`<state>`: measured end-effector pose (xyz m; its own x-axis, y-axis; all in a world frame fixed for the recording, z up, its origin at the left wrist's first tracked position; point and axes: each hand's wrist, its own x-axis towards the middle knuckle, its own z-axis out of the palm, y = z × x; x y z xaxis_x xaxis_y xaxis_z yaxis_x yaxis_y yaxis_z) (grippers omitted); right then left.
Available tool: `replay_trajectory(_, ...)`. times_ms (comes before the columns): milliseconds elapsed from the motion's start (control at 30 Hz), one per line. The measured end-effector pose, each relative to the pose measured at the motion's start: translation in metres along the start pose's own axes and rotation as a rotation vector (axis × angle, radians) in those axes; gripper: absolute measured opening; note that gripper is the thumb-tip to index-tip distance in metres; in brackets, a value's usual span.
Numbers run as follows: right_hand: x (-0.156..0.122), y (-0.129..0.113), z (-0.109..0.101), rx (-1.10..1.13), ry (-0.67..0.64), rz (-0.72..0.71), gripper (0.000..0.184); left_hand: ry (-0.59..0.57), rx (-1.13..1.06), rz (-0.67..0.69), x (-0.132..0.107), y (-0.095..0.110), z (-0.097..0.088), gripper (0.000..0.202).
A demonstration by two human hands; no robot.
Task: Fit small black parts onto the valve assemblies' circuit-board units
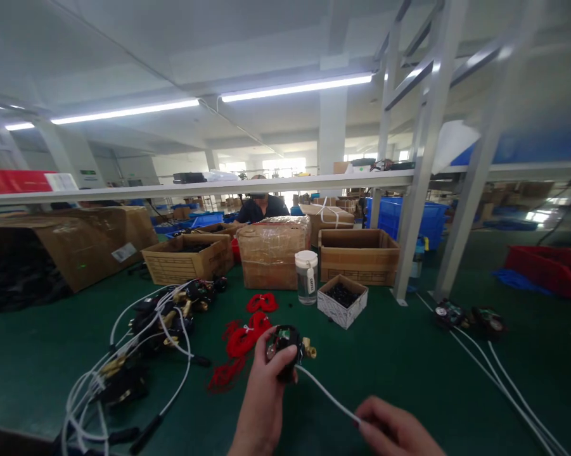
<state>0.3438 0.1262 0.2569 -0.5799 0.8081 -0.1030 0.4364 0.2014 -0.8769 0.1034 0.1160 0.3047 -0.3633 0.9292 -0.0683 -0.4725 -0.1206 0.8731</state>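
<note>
My left hand (266, 380) is closed around a round black device (285, 345) with a green circuit board and a brass fitting (308, 348) on its right side. From the device a white cable (327, 392) runs down to the right. Its lower stretch is pinched between the fingers of my right hand (394, 427). Bundles of red wire (247, 339) lie just behind my left hand. On the left is a heap of similar devices (171, 316) with brass fittings and white cables. Two more devices (449, 313) rest at the right, their cables trailing toward the front.
A small white box (343, 313) of black parts stands beside a lidded clear bottle (307, 278). Cardboard boxes (273, 253) line the back under a shelf (266, 186). Metal posts (421, 171) rise at right, near a red bin (546, 269). Behind the boxes sits a person (263, 208).
</note>
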Motion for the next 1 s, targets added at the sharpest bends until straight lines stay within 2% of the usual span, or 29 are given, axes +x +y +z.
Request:
replay_trajectory(67,-0.010,0.004,-0.043,-0.226,0.127,0.069,0.039,-0.004,0.229,0.012,0.013,-0.021,-0.004,0.071)
replay_trajectory(133,-0.009,0.008,-0.074,-0.418,0.266,0.092,0.032,-0.051,0.437,0.048,0.026,-0.044,-0.003,0.080)
replay_trajectory(200,0.002,0.013,-0.091,-0.567,0.385,0.073,0.029,-0.113,0.631,0.106,0.035,-0.065,0.003,0.081)
replay_trajectory(300,0.024,0.020,-0.098,-0.748,0.490,0.069,0.027,-0.170,0.891,0.182,0.039,-0.085,0.016,0.076)
replay_trajectory(367,0.035,0.025,-0.098,-0.825,0.504,0.090,0.024,-0.192,1.046,0.210,0.036,-0.088,0.021,0.076)
replay_trajectory(467,0.042,0.035,-0.096,-0.882,0.485,0.106,0.023,-0.231,1.247,0.227,0.031,-0.083,0.018,0.088)
replay_trajectory(600,0.040,0.044,-0.092,-0.915,0.463,0.086,0.024,-0.339,1.204,0.178,0.030,-0.076,0.002,0.101)
replay_trajectory(733,0.039,0.042,-0.079,-0.847,0.485,0.062,0.026,-0.414,1.137,0.303,0.034,-0.077,-0.006,0.090)
replay_trajectory(833,0.043,0.034,-0.060,-0.678,0.483,-0.038,0.030,-0.443,1.107,0.370,0.038,-0.079,-0.005,0.078)
replay_trajectory(933,0.050,0.026,-0.038,-0.536,0.421,-0.143,0.040,-0.436,1.097,0.397,0.039,-0.079,0.000,0.069)
replay_trajectory(1000,0.056,0.022,-0.024,-0.438,0.334,-0.193,0.052,-0.434,1.102,0.398,0.039,-0.079,0.002,0.066)
